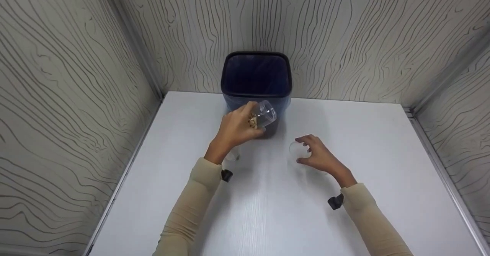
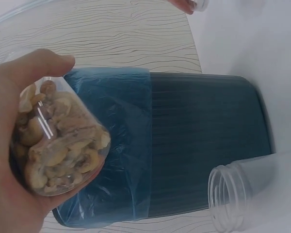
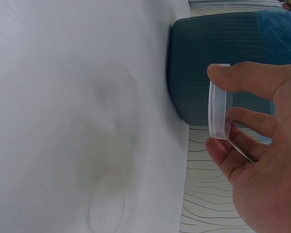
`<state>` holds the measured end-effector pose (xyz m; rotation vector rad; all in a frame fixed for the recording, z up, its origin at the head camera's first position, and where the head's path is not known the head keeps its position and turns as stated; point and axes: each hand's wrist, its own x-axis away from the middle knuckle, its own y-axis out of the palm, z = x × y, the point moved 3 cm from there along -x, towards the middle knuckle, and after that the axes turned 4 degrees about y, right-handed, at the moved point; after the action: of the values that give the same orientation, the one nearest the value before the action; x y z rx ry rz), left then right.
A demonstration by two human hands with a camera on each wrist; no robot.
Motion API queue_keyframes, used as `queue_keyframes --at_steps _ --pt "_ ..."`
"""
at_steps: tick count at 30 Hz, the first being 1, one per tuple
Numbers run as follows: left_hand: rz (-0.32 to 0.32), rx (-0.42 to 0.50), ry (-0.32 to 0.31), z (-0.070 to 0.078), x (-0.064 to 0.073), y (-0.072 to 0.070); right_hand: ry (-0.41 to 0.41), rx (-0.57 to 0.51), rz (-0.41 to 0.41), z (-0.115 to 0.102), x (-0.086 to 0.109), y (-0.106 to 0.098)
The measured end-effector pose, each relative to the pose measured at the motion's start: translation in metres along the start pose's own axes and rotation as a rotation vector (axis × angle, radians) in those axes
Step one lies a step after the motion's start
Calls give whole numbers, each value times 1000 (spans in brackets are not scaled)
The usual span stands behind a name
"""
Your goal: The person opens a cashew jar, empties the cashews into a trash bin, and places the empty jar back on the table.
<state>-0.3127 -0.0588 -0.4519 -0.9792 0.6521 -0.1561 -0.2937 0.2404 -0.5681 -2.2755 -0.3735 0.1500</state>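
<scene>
A clear jar (image 1: 265, 114) is gripped in the left hand (image 1: 238, 125), thumb on one side and fingers curled round the other. It is held tilted above the white table (image 1: 383, 145), just in front of the bin (image 1: 256, 95), its mouth facing away from the palm. The plastic is smooth and glossy, with bright streaks of light and rounded corners at the base. Through it, packed nuts (image 2: 63, 145) are seen: pale cream, curved like cashews, mixed with tan and brown pieces and gathered toward the base.

A lid (image 3: 219, 109) is pinched between the thumb and fingertips of the right hand (image 1: 320, 155), to the right of the jar and well apart from it. It is round, shallow, whitish and translucent, and is seen edge-on from the right wrist.

Below the left wrist, a second jar (image 2: 254, 194) is stood upright on the table beside the bin, clear, with a threaded open mouth. The bin is dark blue-green, its upper part wrapped in a blue liner (image 2: 111, 145).
</scene>
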Motion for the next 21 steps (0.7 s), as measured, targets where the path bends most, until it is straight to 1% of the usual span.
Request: queue_keyframes --at_steps 5,8,14,21 --pt "17 3 -2 -1 -2 -5 21 -7 -13 4 2 4" --pt "14 -2 -12 -1 -3 -9 32 -7 -23 6 2 6" --pt "-4 5 -43 -1 -5 -14 22 2 -17 10 3 11" --pt "10 9 -44 -3 -7 -19 30 3 -20 14 5 18"
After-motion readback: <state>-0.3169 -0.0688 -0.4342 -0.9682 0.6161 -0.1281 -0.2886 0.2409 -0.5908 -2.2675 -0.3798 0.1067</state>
